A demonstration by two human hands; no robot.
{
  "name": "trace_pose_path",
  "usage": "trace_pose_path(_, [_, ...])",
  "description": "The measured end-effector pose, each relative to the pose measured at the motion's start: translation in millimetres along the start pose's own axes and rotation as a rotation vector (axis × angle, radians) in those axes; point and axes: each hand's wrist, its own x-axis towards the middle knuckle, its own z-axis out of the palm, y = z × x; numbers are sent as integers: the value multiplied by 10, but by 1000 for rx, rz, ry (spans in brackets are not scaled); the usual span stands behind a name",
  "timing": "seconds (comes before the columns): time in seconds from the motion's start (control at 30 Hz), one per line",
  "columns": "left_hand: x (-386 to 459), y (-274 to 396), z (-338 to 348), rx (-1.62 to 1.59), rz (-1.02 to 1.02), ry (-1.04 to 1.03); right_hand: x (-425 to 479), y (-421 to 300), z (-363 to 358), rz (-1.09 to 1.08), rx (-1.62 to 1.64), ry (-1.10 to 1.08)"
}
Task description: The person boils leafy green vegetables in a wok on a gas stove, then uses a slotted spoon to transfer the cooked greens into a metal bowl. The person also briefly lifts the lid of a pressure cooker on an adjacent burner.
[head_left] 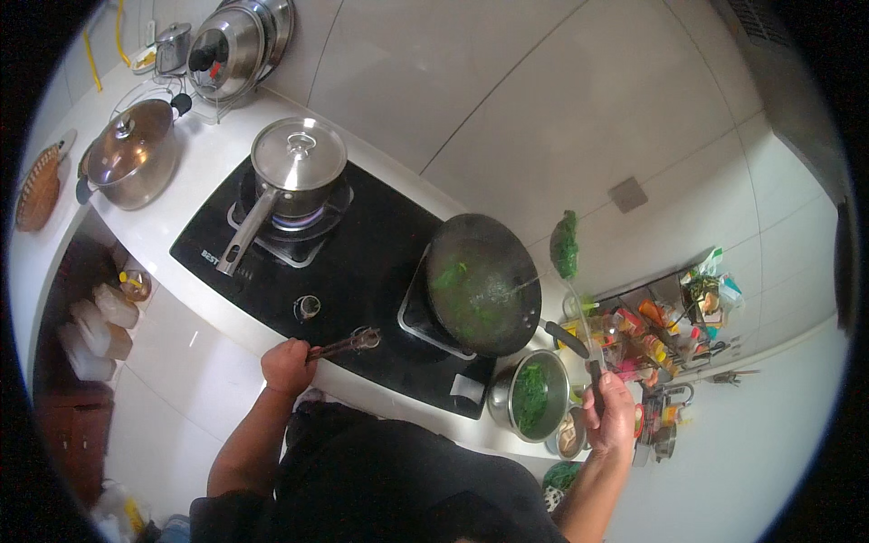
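My right hand [612,410] grips the black handle of a metal ladle [555,252], raised beside the wok. Dark green leafy vegetables [570,244] fill its bowl, and a thin stream of liquid runs toward the wok. Inside the black wok [485,234], bits of green float in bubbling liquid under steam. Brown chopsticks [333,349] are held in my left hand [288,366], over the front edge of the black gas cooktop [387,271]. Their tips overlap a control knob in view. A steel pot [499,400] with cooked greens [531,400] stands right of the cooktop.
A lidded steel saucepan [299,163] sits over a lit blue flame, handle pointing toward me. Farther left is a lidded pot [136,156] on the white counter [224,146]. Several bottles and packets [638,332] crowd the right side, near a small bowl [570,434].
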Motion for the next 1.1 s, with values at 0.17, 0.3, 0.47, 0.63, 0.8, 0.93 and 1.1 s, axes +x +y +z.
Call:
trace_pose_path(0.17, [10, 15, -16, -15, 0, 1, 37, 164, 103, 64, 40, 11])
trace_pose_path(0.3, [-2, 19, -7, -59, -37, -10, 62, 202, 161, 59, 20, -28])
trace_pose_path(0.47, [-11, 14, 6, -57, -13, -5, 98, 362, 218, 61, 72, 17])
trace_pose_path(0.63, [3, 15, -22, 30, -11, -89, 142, 539, 223, 103, 72, -8])
trace_pose_path(0.8, [15, 42, -15, 68, 11, -57, 204, 696, 282, 115, 45, 15])
trace_pose_path(0.93, [12, 37, 3, 54, 64, 17, 238, 797, 327, 133, 81, 33])
trace_pose_path(1.1, [37, 56, 6, 32, 52, -2, 319, 867, 298, 123, 70, 22])
